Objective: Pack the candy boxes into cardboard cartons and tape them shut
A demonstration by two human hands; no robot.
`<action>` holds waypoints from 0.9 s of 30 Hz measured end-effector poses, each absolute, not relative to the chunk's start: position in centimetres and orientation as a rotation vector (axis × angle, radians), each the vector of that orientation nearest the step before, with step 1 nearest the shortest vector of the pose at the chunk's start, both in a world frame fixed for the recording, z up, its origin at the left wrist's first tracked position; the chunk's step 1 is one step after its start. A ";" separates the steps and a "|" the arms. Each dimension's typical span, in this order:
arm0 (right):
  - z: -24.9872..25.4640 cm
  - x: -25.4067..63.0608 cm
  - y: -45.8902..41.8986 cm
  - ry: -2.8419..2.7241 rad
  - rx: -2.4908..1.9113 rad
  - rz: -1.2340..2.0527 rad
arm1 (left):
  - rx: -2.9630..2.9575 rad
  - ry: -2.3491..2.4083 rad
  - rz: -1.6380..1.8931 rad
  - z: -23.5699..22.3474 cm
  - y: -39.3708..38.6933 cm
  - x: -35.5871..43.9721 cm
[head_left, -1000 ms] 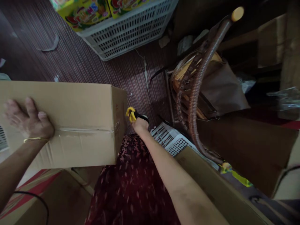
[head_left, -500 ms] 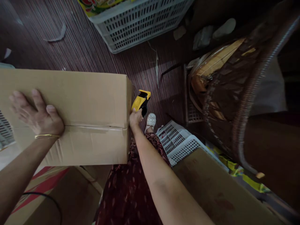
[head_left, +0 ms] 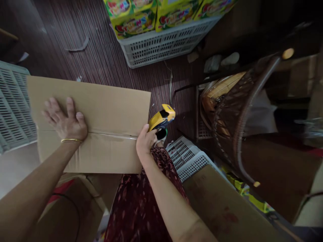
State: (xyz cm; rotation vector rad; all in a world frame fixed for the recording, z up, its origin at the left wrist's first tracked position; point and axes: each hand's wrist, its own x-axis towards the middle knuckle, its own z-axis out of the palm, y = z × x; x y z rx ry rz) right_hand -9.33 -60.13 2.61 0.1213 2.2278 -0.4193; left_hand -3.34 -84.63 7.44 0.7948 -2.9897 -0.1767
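Observation:
A cardboard box [head_left: 113, 111] lies in front of me, its top flaps meeting along a middle seam with a shiny strip of tape near the right end. My left hand [head_left: 67, 122] rests flat on the box top, fingers spread, with a thin bangle at the wrist. At the box's right edge, my right hand [head_left: 146, 141] is closed around a yellow and black tape dispenser [head_left: 159, 120]. The dispenser's yellow head points away from me, up and to the right. My right thumb lies near the box edge.
Beyond the box stands a white plastic crate [head_left: 161, 45] stacked with yellow-green packs [head_left: 136, 25]. Another crate [head_left: 12, 104] is at the left. To the right are a low white basket [head_left: 194, 168], a large carton [head_left: 227, 205] and a brown woven chair [head_left: 234, 111].
The view has shifted, so the box and hands appear further right. My right hand has come up over the box's right edge with the dispenser. The left hand stays flat on top.

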 end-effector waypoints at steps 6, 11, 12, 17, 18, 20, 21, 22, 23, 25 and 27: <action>4.4 -9.4 -61.1 2.367 0.466 -0.595 | 0.360 -3.132 -0.567 5.4 -72.3 -4.5; 2.5 -9.8 -60.1 2.329 0.569 -0.640 | 0.386 -3.089 -0.654 4.1 -67.0 -5.1; 2.3 -9.7 -60.1 2.340 0.574 -0.641 | 0.355 -3.092 -0.655 4.2 -67.4 -5.1; 2.2 -9.1 -61.3 2.444 0.601 -0.706 | 0.209 -3.166 -0.527 5.1 -72.9 -4.6; 2.2 -9.0 -61.5 2.456 0.615 -0.732 | 0.248 -3.169 -0.489 5.5 -74.5 -4.4; 2.0 -8.9 -61.7 2.462 0.651 -0.785 | 0.452 -3.141 -0.402 6.3 -78.2 -3.4; 1.8 -8.8 -61.7 2.457 0.669 -0.811 | 0.607 -3.091 -0.345 6.6 -80.2 -2.7; 1.5 -8.7 -61.6 2.447 0.686 -0.838 | 0.768 -3.044 -0.289 6.9 -82.3 -1.8; 1.2 -8.6 -61.5 2.432 0.699 -0.868 | 0.926 -2.975 -0.229 7.1 -84.5 -0.9; 0.4 -8.5 -61.2 2.385 0.716 -0.936 | 1.319 -2.766 -0.048 7.2 -88.8 1.0; -0.2 -8.3 -60.8 2.326 0.727 -1.004 | 1.714 -2.598 0.146 7.3 -92.5 2.1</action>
